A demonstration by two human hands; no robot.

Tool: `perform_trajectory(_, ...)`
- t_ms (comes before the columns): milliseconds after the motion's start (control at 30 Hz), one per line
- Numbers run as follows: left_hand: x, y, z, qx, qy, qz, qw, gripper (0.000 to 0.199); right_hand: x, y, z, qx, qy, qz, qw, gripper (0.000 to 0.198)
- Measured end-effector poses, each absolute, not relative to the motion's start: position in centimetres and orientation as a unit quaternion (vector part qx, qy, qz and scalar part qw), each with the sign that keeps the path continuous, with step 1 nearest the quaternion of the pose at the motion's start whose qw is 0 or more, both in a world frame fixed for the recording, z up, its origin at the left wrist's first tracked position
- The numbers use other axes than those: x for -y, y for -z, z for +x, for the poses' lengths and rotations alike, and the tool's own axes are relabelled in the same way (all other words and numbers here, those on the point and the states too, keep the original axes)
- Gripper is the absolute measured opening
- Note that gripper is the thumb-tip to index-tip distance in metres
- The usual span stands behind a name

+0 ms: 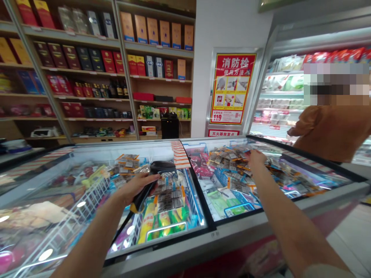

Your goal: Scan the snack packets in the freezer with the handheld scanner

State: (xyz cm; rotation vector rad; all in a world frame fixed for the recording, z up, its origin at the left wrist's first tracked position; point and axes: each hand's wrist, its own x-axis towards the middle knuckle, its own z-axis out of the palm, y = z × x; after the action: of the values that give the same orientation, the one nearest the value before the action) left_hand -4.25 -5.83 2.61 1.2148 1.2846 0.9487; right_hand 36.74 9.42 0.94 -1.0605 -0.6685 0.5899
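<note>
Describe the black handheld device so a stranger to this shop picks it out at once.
Start at the glass-topped freezer in the foreground. Above its left section, beside the orange-and-white striped strip, the left hand grips the black handheld device. Its broad head, yellow-trimmed handle and thin dark cord set it apart from the flat, orange-edged packets near it.

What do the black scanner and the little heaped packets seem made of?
Black scanner: probably hard plastic, fairly smooth, judging by its rounded, moulded-looking body. Heaped packets: likely thin plastic film, from their flat, printed faces; blur leaves the gloss uncertain.
</note>
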Motion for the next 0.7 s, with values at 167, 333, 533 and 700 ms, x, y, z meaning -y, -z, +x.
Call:
perform_trajectory(167, 6.0, -1.9, -4.4, -0.536, -0.422, 0.497, 0.536, 0.034, -7.3, -0.3, 32.9, 0.245, -0.283, -0.531, 0.760, 0.027)
perform_trajectory(333, 6.4, -1.6, -5.2, -0.545, -0.450, 0.476, 0.523, 0.035, -1.8, 1.7, 21.1, 0.604, -0.332, -0.472, 0.550, 0.037)
perform_trajectory(533, 7.1, -1.5, -6.4, -0.554, -0.460, 0.463, 0.516, 0.036, 3.1, 4.8, 12.6, 0.915, -0.125, -0.318, 0.216, 0.079)
perform_trajectory(700, 6.9, -1.1, -6.1, -0.543, -0.463, 0.452, 0.536, 0.034, -0.8, 5.0, 13.4, 0.901, -0.064, -0.379, 0.199, 0.070)
